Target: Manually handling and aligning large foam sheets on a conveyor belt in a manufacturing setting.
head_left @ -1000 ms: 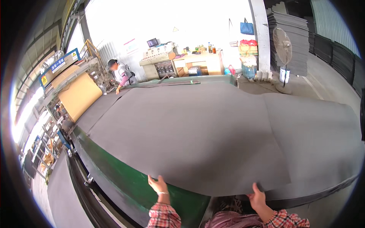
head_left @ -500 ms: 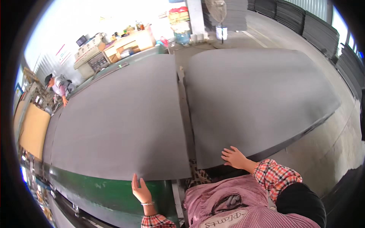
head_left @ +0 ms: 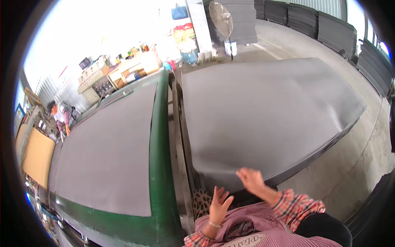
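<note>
A broad, dark grey flexible sheet point(head_left: 267, 111) lies on top of a stack of similar sheets to my right. At its near edge is my right hand point(head_left: 252, 180), fingers curled together against that edge and a little blurred. My left hand point(head_left: 219, 206) is raised in front of my apron, near the stack's near left corner, its fingers spread and holding nothing. A second grey sheet point(head_left: 107, 152) lies flat on the green table point(head_left: 162, 164) to my left. Its right side stops short of the table's rounded green end.
Between table and stack runs a narrow gap with a metal rail point(head_left: 179, 136). Another person point(head_left: 63, 115) bends over the far left end of the table. A standing fan point(head_left: 221, 20), a control console point(head_left: 92, 78) and sheet stacks point(head_left: 337, 33) stand farther back.
My left hand has moved right, away from the green table. My right hand's fingers have curled. The grey surface on the table now ends farther left, baring green. The stack's near sheet edge has shifted away.
</note>
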{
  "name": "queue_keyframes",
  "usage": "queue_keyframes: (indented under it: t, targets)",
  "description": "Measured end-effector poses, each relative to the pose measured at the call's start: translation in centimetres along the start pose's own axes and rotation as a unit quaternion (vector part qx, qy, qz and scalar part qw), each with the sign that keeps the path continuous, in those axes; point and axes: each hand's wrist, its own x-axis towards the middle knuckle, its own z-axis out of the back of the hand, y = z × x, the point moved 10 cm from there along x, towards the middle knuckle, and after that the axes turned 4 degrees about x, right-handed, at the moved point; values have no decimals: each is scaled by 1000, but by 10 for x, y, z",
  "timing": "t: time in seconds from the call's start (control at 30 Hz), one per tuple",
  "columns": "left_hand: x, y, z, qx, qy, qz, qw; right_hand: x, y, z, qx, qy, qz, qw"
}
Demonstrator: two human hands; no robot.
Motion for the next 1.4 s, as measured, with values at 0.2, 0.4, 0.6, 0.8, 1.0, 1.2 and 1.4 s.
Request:
queue_keyframes:
  t: [0.2, 0.4, 0.6, 0.8, 1.0, 1.2, 1.4]
  targets:
    - [90, 81, -4, -63, -115, 147, 980, -44, -32, -45, 81, -56, 6, 995]
    - [134, -54, 1, 479, -167, -208, 836, -5, -76, 24, -159, -49, -49, 985]
    - [80, -309, -34, 344, -169, -403, 831, -71, -346, 222, 433, -314, -347, 770]
    - [8, -386, 248, 146, -360, -360, 849, -66, -280, 312, 611, -398, -253, 636]
    - [-100, -210, 485, -86, -532, -217, 814, -36, -116, 216, 618, -340, -196, 682]
    - [-45, -85, 211, -281, -236, -139, 920, -39, -30, 18, 536, -134, -268, 789]
    - [-23, -21, 115, -312, -188, -2, 931, -65, 9, -87, 681, 150, -285, 657]
